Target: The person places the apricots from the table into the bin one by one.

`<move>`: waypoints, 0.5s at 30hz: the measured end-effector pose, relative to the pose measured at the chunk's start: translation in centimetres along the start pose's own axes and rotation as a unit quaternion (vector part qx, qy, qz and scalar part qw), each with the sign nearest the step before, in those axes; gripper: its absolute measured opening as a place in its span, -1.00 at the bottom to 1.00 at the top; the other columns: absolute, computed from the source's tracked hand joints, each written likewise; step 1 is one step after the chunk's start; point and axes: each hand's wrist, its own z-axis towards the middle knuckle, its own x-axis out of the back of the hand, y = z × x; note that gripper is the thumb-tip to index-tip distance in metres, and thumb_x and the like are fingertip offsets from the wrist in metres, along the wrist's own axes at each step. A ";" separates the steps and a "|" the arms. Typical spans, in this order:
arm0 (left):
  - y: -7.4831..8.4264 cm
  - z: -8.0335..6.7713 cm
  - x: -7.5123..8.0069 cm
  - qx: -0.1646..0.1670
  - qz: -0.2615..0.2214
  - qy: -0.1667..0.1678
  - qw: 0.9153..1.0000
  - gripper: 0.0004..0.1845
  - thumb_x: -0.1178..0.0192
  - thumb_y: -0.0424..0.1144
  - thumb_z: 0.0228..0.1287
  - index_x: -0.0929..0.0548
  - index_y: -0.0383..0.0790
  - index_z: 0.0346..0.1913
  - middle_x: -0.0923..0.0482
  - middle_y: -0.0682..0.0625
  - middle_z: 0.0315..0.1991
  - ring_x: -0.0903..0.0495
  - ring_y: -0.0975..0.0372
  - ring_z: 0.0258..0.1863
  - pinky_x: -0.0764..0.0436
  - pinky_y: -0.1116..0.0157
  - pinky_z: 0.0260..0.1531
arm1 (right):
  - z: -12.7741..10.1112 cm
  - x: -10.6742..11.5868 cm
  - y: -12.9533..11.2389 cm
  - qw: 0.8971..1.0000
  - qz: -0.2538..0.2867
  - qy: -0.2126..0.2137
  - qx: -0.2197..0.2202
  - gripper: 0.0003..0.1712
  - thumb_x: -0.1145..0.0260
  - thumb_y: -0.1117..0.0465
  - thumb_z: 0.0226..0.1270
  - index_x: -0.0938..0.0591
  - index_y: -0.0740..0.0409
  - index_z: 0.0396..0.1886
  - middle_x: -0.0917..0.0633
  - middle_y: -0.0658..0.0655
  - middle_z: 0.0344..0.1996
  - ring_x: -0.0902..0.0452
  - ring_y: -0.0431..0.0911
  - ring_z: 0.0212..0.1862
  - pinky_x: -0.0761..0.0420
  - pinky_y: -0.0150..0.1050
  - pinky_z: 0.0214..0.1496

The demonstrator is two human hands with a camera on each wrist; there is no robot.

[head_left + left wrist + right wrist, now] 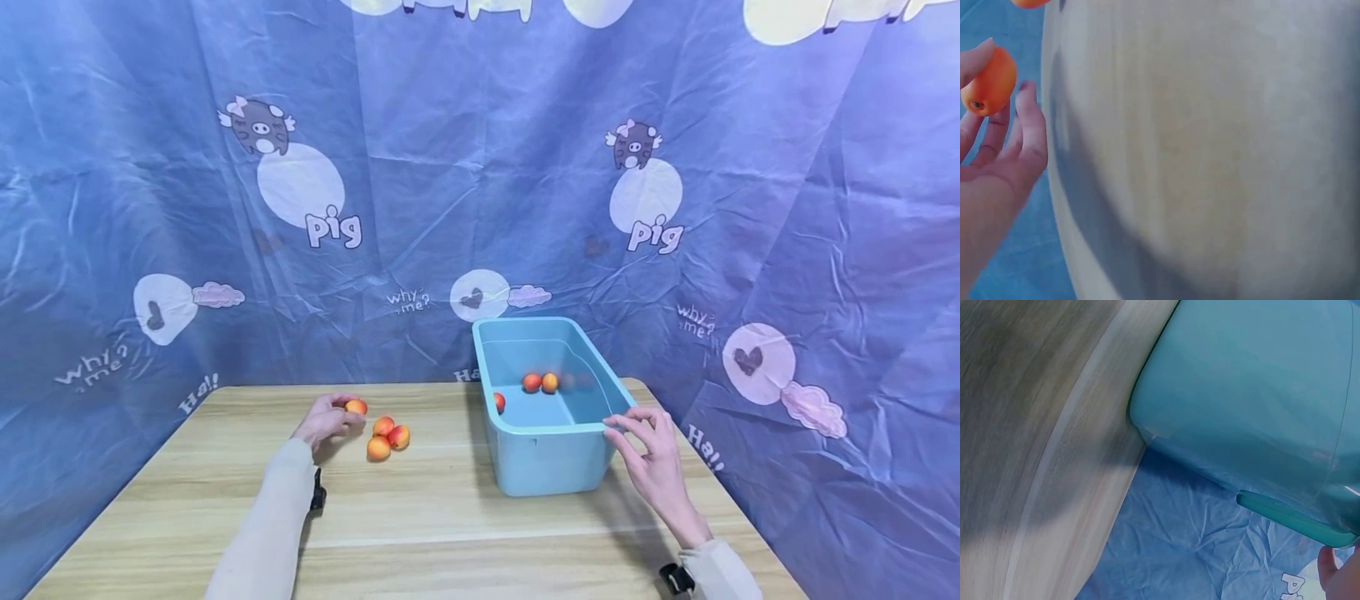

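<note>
Both hands are over the wooden tabletop (pixel 450 517). The left hand (pixel 324 421) pinches a small orange fruit (pixel 356 407) between thumb and fingertips, just beside a cluster of three more fruits (pixel 387 437) lying to its right on the tabletop. The right hand (pixel 651 454) has loosely spread fingers at the near right corner of a light blue plastic bin (pixel 551 454); it touches or nearly touches the rim without curling round it. Three fruits (pixel 540 382) already lie inside the bin, beyond that hand.

The fruit looks light, smooth and round, likely to roll if set down carelessly and possibly soft enough to bruise, so a gentle pinch around its middle suits it. The bin seems stiff and light, and its rim offers the natural place to steady it.

Only the head view shows the whole layout and the bin's contents. The left wrist view shows the grip closely: the fruit (pixel 989 82) sits at the fingertips (pixel 1030 119), its dark stem end facing the camera. The right wrist view shows the bin's outer wall (pixel 1254 394) and rim from below, with only a fingertip (pixel 1329 565) visible.
</note>
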 end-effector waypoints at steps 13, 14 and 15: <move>1.9 -1.2 -0.8 -0.060 -0.037 -0.018 0.997 -0.49 -0.27 -0.40 0.22 -0.47 -0.38 0.24 -0.56 -0.07 -0.03 -0.58 0.24 -0.17 -0.62 0.13 -0.03 | 0.2 0.2 -0.8 1.000 -0.006 -0.008 -0.022 -0.69 -0.49 0.43 -0.13 -0.78 0.16 -0.28 -0.58 0.20 -0.28 -0.36 -0.02 -0.11 -0.25 -0.30 0.01; 2.2 -1.2 -1.1 -0.066 -0.031 -0.016 0.997 -0.50 -0.29 -0.37 0.22 -0.48 -0.37 0.23 -0.56 -0.08 -0.01 -0.58 0.25 -0.18 -0.62 0.12 -0.04 | 0.2 0.3 -0.8 1.000 -0.007 -0.007 -0.022 -0.69 -0.49 0.42 -0.13 -0.78 0.16 -0.28 -0.58 0.20 -0.28 -0.36 -0.04 -0.10 -0.25 -0.30 0.01; 2.5 -1.1 -1.3 -0.071 -0.030 -0.016 0.997 -0.50 -0.30 -0.35 0.23 -0.48 -0.37 0.23 -0.55 -0.11 0.02 -0.59 0.26 -0.17 -0.63 0.12 -0.03 | 0.1 0.4 -0.8 1.000 -0.007 -0.008 -0.023 -0.69 -0.49 0.42 -0.12 -0.78 0.16 -0.28 -0.58 0.20 -0.28 -0.36 -0.04 -0.10 -0.25 -0.30 0.01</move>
